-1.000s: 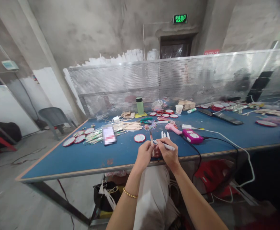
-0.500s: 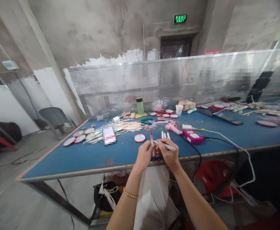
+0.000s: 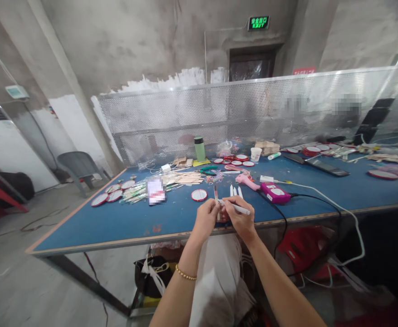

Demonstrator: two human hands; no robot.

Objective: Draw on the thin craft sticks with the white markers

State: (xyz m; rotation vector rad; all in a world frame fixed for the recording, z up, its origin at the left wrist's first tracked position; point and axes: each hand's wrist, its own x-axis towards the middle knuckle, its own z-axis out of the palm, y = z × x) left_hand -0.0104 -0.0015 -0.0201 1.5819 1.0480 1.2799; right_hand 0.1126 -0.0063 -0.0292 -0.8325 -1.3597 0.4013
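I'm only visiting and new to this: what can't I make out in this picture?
All in the head view:
Whether the white pen touches the stick: its tip is too small to tell.
The pen's middle: covered by the right grip.
What the pale rectangle shows: blurred by blocks.
The blue table's right end: cut off by the right edge.

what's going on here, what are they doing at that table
A person is sitting at a blue table, with both hands close together near its front edge. The left hand holds a thin stick upright, and the right hand holds a white pen pointed toward it; whether the tip touches is too small to tell. Just beyond the hands lie a round red-rimmed disc and three more white pens.
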